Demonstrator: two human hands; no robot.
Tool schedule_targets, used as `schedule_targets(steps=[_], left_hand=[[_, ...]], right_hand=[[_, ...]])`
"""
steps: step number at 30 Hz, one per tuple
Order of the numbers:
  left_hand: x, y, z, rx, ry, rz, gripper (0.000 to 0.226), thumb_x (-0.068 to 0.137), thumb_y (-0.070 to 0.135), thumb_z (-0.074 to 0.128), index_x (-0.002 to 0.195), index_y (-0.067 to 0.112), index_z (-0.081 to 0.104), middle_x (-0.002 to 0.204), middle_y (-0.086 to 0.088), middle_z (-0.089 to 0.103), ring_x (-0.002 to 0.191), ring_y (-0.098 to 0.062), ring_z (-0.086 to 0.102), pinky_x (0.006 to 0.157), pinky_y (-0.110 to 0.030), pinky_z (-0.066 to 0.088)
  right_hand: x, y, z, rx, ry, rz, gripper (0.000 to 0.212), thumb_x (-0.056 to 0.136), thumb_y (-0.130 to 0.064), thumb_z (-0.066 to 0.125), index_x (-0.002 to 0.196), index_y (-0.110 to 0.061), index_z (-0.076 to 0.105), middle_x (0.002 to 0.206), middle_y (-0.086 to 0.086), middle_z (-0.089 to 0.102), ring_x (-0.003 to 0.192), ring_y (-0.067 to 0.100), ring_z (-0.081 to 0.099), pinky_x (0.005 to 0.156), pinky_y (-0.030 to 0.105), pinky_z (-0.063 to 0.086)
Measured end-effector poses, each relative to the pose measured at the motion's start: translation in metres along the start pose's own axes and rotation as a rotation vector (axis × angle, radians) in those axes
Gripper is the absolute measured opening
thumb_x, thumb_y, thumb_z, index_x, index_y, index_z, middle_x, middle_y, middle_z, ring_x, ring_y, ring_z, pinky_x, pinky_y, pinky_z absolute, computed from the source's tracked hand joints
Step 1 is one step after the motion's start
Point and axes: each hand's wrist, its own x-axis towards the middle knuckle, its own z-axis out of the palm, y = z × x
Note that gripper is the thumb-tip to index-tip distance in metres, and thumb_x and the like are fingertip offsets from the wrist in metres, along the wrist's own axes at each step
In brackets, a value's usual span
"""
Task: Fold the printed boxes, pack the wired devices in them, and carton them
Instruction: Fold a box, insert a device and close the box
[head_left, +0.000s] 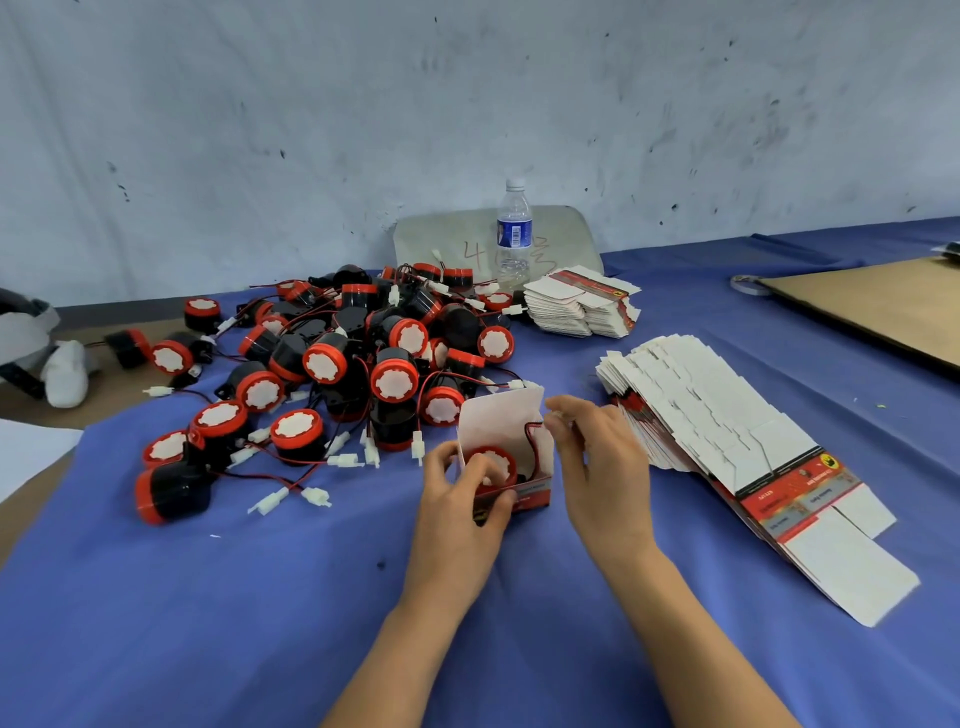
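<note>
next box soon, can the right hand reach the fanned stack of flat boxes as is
Likely yes: the stack lies just beside the right hand, nothing between, though it pinches a wire.

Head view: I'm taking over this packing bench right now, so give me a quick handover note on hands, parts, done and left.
Left hand grips the open box; one device sits inside. Right hand pinches its wire, not yet tucked in.
Loose devices are piled behind; flat boxes fan out right.
Done: box folded, device in.
Left: tuck wire, close flap, pack the pile, carton everything.
</note>
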Motion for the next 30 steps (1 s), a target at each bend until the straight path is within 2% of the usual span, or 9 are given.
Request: schedule_targets(steps=[5, 10, 13, 16, 22, 24, 26, 28, 30], left_hand=[[-0.004, 0.003, 0.001, 0.002, -0.015, 0.041, 0.022, 0.088, 0.010, 0.069, 0.102, 0.026, 0.063, 0.127, 0.010, 0.031, 0.105, 0.026, 0.036, 0.085, 0.004, 0.033], [-0.003, 0.005, 0.001, 0.027, -0.025, 0.026, 0.021, 0.089, 0.008, 0.066, 0.101, 0.025, 0.063, 0.134, 0.005, 0.031, 0.103, -0.003, 0.047, 0.087, -0.013, 0.041], [-0.004, 0.008, 0.002, 0.053, -0.021, 0.033, 0.020, 0.090, 0.009, 0.066, 0.105, 0.023, 0.064, 0.135, 0.003, 0.033, 0.110, -0.013, 0.048, 0.090, -0.027, 0.048], [-0.004, 0.010, 0.002, 0.075, -0.025, 0.054, 0.022, 0.091, 0.010, 0.064, 0.108, 0.024, 0.064, 0.135, 0.003, 0.033, 0.110, -0.014, 0.048, 0.089, -0.026, 0.047], [-0.006, 0.010, 0.003, 0.062, -0.024, 0.075, 0.030, 0.091, 0.007, 0.063, 0.114, 0.027, 0.062, 0.138, 0.002, 0.032, 0.108, -0.005, 0.044, 0.088, -0.015, 0.040], [-0.006, 0.010, 0.002, 0.026, -0.025, 0.070, 0.042, 0.091, 0.006, 0.062, 0.119, 0.037, 0.055, 0.137, 0.004, 0.032, 0.113, -0.012, 0.048, 0.089, -0.014, 0.043], [-0.006, 0.011, 0.001, -0.019, -0.016, 0.061, 0.064, 0.091, 0.004, 0.063, 0.126, 0.053, 0.041, 0.136, 0.006, 0.033, 0.111, -0.007, 0.048, 0.085, -0.002, 0.038], [-0.005, 0.010, 0.001, -0.078, 0.013, 0.031, 0.076, 0.090, 0.004, 0.064, 0.133, 0.057, 0.030, 0.138, 0.010, 0.035, 0.113, 0.009, 0.039, 0.085, 0.007, 0.029], [-0.003, 0.007, 0.001, -0.086, 0.025, -0.012, 0.077, 0.090, 0.007, 0.065, 0.140, 0.050, 0.023, 0.140, 0.012, 0.036, 0.118, 0.013, 0.030, 0.088, 0.009, 0.022]], right_hand=[[-0.002, -0.006, 0.002, -0.171, -0.130, -0.055, 0.011, 0.092, -0.010, 0.064, 0.099, -0.006, 0.070, 0.086, 0.005, 0.070, 0.079, 0.029, 0.057, 0.052, 0.042, 0.049], [-0.004, -0.005, 0.013, -0.328, -0.268, 0.108, 0.022, 0.100, -0.024, 0.048, 0.122, -0.019, 0.047, 0.086, 0.000, 0.054, 0.081, 0.022, 0.050, 0.054, 0.032, 0.034], [-0.003, -0.007, 0.013, -0.439, -0.224, 0.092, 0.013, 0.095, -0.020, 0.059, 0.098, -0.012, 0.050, 0.066, -0.009, 0.034, 0.068, 0.023, 0.049, 0.053, 0.029, 0.028], [-0.006, -0.013, 0.012, -0.595, -0.152, -0.038, 0.036, 0.058, -0.005, 0.090, 0.070, -0.010, 0.056, 0.049, -0.005, 0.046, 0.049, 0.022, 0.047, 0.045, 0.022, 0.022], [-0.008, -0.008, 0.015, -0.632, -0.179, -0.037, 0.035, 0.049, -0.004, 0.092, 0.066, -0.010, 0.061, 0.051, 0.000, 0.055, 0.053, 0.025, 0.050, 0.045, 0.022, 0.025], [-0.009, -0.005, 0.017, -0.513, -0.176, -0.018, 0.021, 0.069, -0.009, 0.084, 0.067, -0.007, 0.063, 0.068, 0.003, 0.063, 0.066, 0.030, 0.053, 0.048, 0.027, 0.039], [-0.009, -0.001, 0.019, -0.461, -0.245, 0.056, 0.016, 0.091, -0.019, 0.064, 0.082, -0.007, 0.070, 0.116, 0.001, 0.064, 0.094, 0.032, 0.051, 0.071, 0.039, 0.048], [-0.010, 0.007, 0.018, -0.417, -0.291, 0.107, 0.022, 0.097, -0.024, 0.055, 0.096, -0.012, 0.073, 0.152, -0.004, 0.037, 0.122, 0.033, 0.039, 0.092, 0.043, 0.041], [-0.009, 0.013, 0.017, -0.351, -0.370, 0.175, 0.027, 0.100, -0.029, 0.049, 0.104, -0.017, 0.073, 0.160, -0.013, 0.008, 0.139, 0.028, 0.018, 0.104, 0.043, 0.033]])
